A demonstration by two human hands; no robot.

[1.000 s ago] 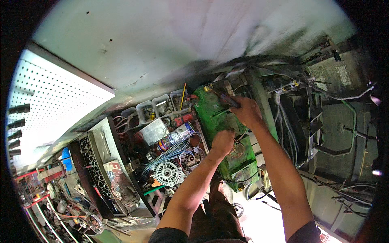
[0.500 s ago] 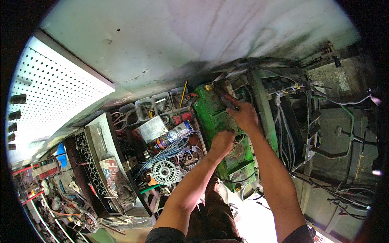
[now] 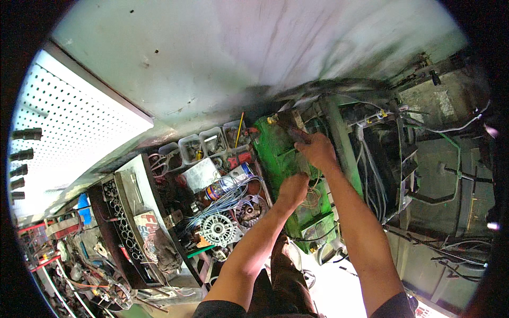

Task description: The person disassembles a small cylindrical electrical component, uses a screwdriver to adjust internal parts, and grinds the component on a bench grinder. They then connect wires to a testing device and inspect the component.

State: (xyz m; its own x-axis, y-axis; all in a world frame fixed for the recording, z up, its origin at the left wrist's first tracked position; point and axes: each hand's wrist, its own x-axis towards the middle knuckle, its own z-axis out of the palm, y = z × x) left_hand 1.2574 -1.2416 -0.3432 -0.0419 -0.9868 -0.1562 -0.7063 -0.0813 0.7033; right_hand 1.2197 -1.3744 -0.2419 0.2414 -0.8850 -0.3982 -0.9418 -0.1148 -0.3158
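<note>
A green, grimy metal bench surface (image 3: 275, 159) lies in front of me. My right hand (image 3: 318, 152) is closed around a dark, elongated tool (image 3: 295, 132) that slants up and left over the green surface; blur hides its kind. My left hand (image 3: 295, 192) is a closed fist, lower and to the left, close over the same surface. Whatever it grips, if anything, is hidden by the fingers. Beside the left hand lies a loose coil of thin wire (image 3: 312, 197).
Left of the green bench are an alternator part (image 3: 218, 229), a bundle of blue-grey wires (image 3: 212, 204), a spray can (image 3: 233, 180) and plastic bins (image 3: 190, 149). Further left stands a socket rack (image 3: 123, 225). To the right runs a metal frame post (image 3: 339, 138) with hanging cables (image 3: 371, 180).
The whole view has shifted slightly. Both hands stay over the green surface in nearly the same places, and the dark tool in my right hand looks more blurred.
</note>
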